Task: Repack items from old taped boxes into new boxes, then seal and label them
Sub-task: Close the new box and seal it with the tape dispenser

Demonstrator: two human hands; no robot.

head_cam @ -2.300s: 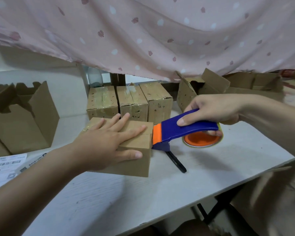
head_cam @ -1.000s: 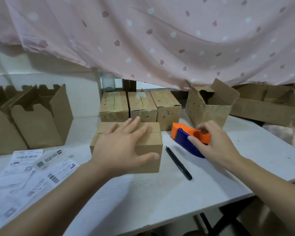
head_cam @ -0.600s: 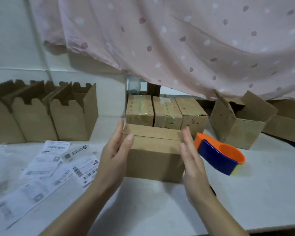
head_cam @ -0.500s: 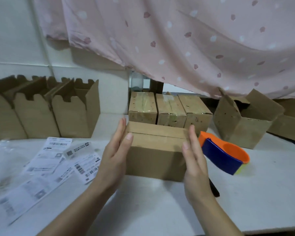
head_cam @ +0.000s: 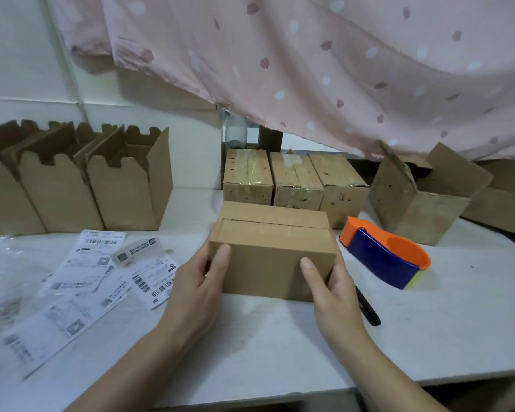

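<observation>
Left hand (head_cam: pixel 197 288) and right hand (head_cam: pixel 332 288) clasped the ends of a taped, matte brown cardboard box (head_cam: pixel 275 258); a curved blue-and-orange plastic tape dispenser (head_cam: pixel 382 258) lay beside it.

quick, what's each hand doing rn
left hand: grips the left end of the front box, thumb on its near face.
right hand: grips the right end of the same box.

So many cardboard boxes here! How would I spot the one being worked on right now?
Start at the white table under the pink curtain. In front of the three old taped boxes and left of the blue-and-orange tape dispenser sits a box. It alone is closed yet unspotted, gripped at both ends by the left hand and right hand.
</observation>
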